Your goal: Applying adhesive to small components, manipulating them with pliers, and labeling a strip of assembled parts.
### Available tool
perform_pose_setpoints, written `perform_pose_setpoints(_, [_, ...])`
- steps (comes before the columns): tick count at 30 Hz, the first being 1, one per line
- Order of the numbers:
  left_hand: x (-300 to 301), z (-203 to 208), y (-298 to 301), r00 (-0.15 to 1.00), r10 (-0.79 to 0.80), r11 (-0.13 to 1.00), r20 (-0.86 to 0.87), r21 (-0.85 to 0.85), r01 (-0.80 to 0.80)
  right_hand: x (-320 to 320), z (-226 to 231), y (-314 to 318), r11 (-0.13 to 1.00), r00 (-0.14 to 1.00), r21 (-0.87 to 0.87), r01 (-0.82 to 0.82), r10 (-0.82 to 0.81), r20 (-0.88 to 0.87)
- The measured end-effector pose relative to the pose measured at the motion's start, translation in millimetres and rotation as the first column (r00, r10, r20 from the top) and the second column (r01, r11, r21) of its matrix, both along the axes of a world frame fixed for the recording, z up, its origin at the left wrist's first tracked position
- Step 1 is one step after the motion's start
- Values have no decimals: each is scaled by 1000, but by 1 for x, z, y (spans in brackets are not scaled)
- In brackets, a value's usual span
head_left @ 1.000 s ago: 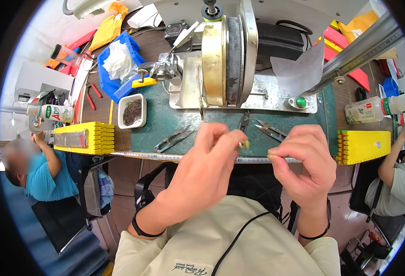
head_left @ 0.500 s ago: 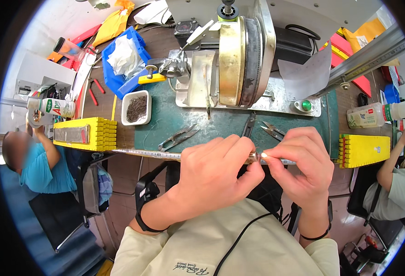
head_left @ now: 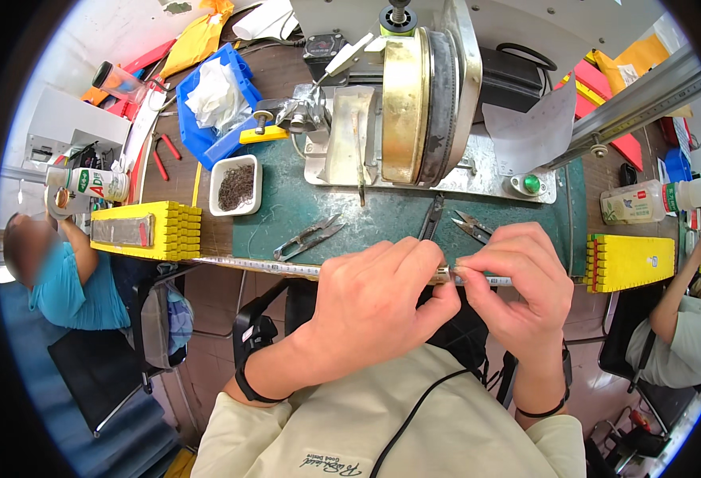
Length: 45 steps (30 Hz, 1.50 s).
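Above the table's front edge, my left hand (head_left: 370,307) is closed around a short, shiny metal piece (head_left: 443,275), of which only the end shows past the fingers. My right hand (head_left: 525,279) has its thumb and forefinger pinched at that end; whatever lies between these fingertips is too small to make out. The fingertips of both hands almost meet. Just beyond my left hand lie small snips (head_left: 309,238), blades apart. A second pair of snips (head_left: 471,228) is behind my right hand, with a dark slim tool (head_left: 431,217) beside it.
A machine with a brass-coloured wheel (head_left: 402,111) stands behind the green mat (head_left: 279,211). A white dish (head_left: 251,209) holds dark wiry bits. Yellow stacked trays (head_left: 147,231) are left, more yellow trays (head_left: 629,263) right. A measuring tape (head_left: 263,267) runs along the edge. People sit at both sides.
My right fingertips have drawn slightly closer to the metal piece's end. A small white bit seen at them before no longer shows. My left hand has barely shifted.
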<state>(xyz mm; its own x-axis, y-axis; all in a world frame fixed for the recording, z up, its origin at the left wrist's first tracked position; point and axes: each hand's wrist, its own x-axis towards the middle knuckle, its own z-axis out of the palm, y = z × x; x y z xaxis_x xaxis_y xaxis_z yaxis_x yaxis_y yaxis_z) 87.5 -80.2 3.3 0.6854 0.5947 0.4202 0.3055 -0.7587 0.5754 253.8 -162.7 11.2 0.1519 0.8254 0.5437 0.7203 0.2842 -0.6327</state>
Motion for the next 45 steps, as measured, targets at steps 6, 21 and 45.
perform_pose_setpoints(6, [-4,5,3,999,32,999,-39,-38,-34,0,-2,-5,999,978,-40,4,-12,-208])
perform_pose_setpoints(21, [-16,-26,20,966,33,999,-257,-19,-39,9,-9,-31,979,377,-88,-183,-13,-926])
perform_pose_setpoints(45, [-9,15,-11,797,117,177,592,-802,570,-19,15,-30,914,240,-54,-402,48,-970])
